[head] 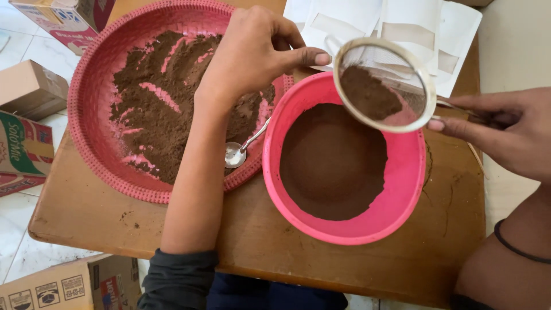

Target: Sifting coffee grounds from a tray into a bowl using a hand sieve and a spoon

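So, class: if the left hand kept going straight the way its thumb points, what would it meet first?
Most likely the rim of the sieve held by the right hand; the left hand has its thumb tip almost at that rim, though depth is unclear.

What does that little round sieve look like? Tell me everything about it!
The sieve is a small round strainer with a shiny metal rim and fine wire mesh. Brown powder sits in it. It is tilted above the pink bowl. The right hand holds its handle; the left hand reaches towards its rim.
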